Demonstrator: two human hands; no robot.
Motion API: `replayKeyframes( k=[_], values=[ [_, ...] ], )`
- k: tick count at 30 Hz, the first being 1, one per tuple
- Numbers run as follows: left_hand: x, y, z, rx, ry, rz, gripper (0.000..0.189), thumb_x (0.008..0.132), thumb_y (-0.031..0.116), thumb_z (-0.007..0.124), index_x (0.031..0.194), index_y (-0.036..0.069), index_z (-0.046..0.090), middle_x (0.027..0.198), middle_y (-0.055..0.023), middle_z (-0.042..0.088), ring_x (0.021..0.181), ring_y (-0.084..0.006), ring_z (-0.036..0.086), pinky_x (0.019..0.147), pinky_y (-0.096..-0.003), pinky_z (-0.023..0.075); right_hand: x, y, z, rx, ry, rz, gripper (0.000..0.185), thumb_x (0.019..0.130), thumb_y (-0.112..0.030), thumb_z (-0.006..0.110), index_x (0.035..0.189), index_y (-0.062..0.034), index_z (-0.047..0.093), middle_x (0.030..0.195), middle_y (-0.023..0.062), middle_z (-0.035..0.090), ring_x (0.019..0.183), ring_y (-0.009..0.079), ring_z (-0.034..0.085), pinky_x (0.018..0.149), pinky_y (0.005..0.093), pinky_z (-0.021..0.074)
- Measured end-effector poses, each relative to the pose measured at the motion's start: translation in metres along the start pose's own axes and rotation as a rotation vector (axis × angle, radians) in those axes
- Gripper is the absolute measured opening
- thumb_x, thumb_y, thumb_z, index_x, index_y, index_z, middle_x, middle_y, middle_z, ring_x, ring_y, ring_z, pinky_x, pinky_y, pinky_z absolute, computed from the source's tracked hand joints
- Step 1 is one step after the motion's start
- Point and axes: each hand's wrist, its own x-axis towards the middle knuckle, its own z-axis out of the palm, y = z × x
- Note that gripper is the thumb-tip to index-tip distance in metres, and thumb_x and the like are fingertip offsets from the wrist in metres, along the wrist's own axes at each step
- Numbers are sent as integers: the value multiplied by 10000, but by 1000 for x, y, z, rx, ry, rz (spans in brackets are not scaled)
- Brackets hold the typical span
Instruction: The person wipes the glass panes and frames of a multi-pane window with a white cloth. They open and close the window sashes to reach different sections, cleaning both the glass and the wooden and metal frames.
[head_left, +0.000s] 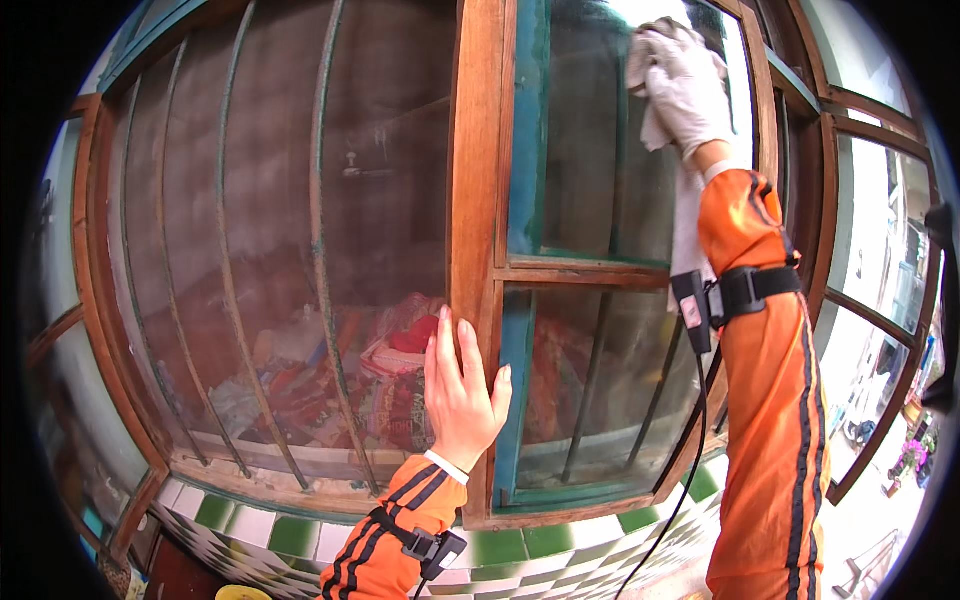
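My right hand (686, 97), covered in a white glove or cloth, is raised at the upper right and presses a crumpled greyish-white rag (646, 56) to the upper glass pane (581, 150) of a wooden window sash. A length of white cloth (688, 225) hangs below that wrist, partly behind the sleeve. My left hand (465, 390) is bare, fingers spread, and rests flat against the wooden window post (478, 187). Beside it, the lower glass pane (600, 390) has a blue-green painted inner edge.
Left of the post, metal bars (319, 225) stand in a window opening, with a red bundle (412, 341) behind them. Green and white tiles (499, 546) run below the sill. Another wooden casement (874, 225) juts out at right. A black cable (694, 450) dangles from the right forearm strap.
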Motion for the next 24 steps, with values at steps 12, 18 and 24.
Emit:
replayKeyframes(
  k=[12,18,24],
  values=[
    [0,0,2,-26,14,11,781,904,232,693,1546,-53,350,1558,-339,358,1389,-486,444,1123,-584,407,2,-38,-21,45,-205,80,217,804,-148,636,1001,-101,712,1181,102,669,1168,326,605,1004,408,474],
    [0,1,-1,-5,-17,11,762,935,184,652,1569,-54,304,1572,-335,332,1401,-491,427,1150,-521,384,36,-77,-11,605,-121,261,166,839,-5,533,700,-22,622,695,75,616,639,155,627,522,265,493],
    [-1,-1,1,1,-14,-9,778,938,220,656,1583,-27,297,1592,-316,317,1400,-484,426,1147,-518,387,-13,-130,-27,676,-237,159,157,910,-53,531,1006,2,642,825,101,645,740,249,666,690,342,569]
  ],
)
